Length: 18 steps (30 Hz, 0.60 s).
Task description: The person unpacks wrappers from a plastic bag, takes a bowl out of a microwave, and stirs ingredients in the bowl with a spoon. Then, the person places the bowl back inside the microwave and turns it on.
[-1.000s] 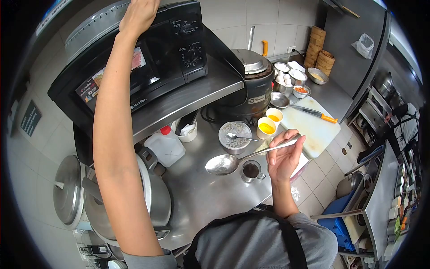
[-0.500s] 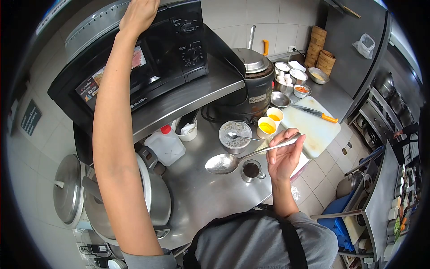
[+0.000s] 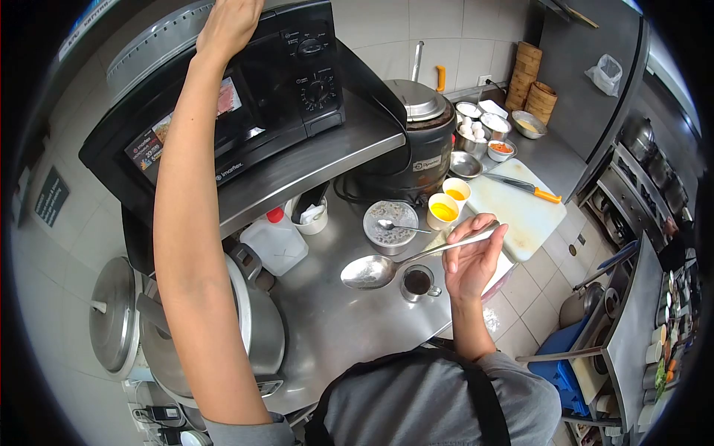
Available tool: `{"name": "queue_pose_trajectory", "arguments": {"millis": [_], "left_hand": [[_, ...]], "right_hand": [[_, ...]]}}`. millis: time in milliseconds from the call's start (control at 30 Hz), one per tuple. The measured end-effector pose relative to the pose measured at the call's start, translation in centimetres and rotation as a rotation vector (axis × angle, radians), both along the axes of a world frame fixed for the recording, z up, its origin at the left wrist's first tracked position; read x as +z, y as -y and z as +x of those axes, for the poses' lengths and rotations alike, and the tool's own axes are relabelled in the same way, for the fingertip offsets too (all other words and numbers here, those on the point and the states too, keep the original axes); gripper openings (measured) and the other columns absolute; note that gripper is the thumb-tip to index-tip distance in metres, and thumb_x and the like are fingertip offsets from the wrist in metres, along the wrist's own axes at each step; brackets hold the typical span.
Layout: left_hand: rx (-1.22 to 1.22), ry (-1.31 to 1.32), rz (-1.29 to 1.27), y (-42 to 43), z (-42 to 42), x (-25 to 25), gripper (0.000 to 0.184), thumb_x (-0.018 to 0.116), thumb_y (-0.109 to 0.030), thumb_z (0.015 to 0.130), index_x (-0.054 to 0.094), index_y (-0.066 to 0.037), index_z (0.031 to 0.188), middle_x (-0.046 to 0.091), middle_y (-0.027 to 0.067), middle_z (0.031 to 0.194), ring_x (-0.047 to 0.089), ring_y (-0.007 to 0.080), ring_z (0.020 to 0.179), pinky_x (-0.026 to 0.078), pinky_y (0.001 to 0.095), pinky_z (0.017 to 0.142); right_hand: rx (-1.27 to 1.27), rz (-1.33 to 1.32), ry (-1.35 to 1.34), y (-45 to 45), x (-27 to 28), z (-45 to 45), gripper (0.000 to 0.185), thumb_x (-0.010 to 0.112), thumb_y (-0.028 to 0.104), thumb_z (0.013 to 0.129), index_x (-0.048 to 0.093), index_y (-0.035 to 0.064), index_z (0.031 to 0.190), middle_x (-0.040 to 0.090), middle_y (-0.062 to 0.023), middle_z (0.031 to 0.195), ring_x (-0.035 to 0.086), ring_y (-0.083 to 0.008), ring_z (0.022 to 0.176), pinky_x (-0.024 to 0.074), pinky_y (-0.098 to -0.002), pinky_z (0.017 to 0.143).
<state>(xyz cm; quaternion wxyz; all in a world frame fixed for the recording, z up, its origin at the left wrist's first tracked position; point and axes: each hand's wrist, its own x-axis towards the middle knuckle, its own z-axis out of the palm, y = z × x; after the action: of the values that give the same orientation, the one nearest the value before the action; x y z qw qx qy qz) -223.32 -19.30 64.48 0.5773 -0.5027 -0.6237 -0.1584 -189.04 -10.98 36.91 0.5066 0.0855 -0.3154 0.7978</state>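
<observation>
My left hand [image 3: 229, 28] is raised to the top edge of the view, in front of the black microwave [image 3: 282, 97] and beside a grey ribbed round container [image 3: 152, 52]. Its fingers run out of the picture, so what they touch is hidden. My right hand [image 3: 473, 260] is closed on the handle of a large metal serving spoon [image 3: 370, 272], whose bowl points left over the steel counter. Just below the spoon stands a small glass cup of dark liquid [image 3: 417, 282]. Behind it is a round lidded tub [image 3: 391, 232] with a small spoon [image 3: 401, 226] on top.
Two paper cups with yellow liquid [image 3: 443, 211] stand beside a white cutting board [image 3: 513, 204] bearing an orange-handled knife [image 3: 532, 187]. A black cooker [image 3: 416, 160], a bowl of eggs [image 3: 472, 136] and a plastic jug [image 3: 275, 244] line the back. Large pots [image 3: 260, 320] stand left.
Both my hands and the serving spoon stay almost still. At the far right, the other person has shifted slightly.
</observation>
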Motion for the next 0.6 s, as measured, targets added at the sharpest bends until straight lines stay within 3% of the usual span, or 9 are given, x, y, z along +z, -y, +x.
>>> {"name": "queue_pose_trajectory", "arguments": {"millis": [600], "left_hand": [[0.022,0.041,0.000,-0.10,0.01,0.04,0.019,0.049,-0.015,0.091,0.050,-0.004,0.107,0.054,0.0177,0.103,0.049,0.0351,0.102,0.040,0.0417,0.090]], "right_hand": [[0.004,0.006,-0.013,-0.02,-0.07,0.06,0.041,0.022,0.044,0.101,0.041,0.0072,0.096,0.058,-0.0203,0.073,0.047,-0.0173,0.037,0.0409,-0.0241,0.035]]}}
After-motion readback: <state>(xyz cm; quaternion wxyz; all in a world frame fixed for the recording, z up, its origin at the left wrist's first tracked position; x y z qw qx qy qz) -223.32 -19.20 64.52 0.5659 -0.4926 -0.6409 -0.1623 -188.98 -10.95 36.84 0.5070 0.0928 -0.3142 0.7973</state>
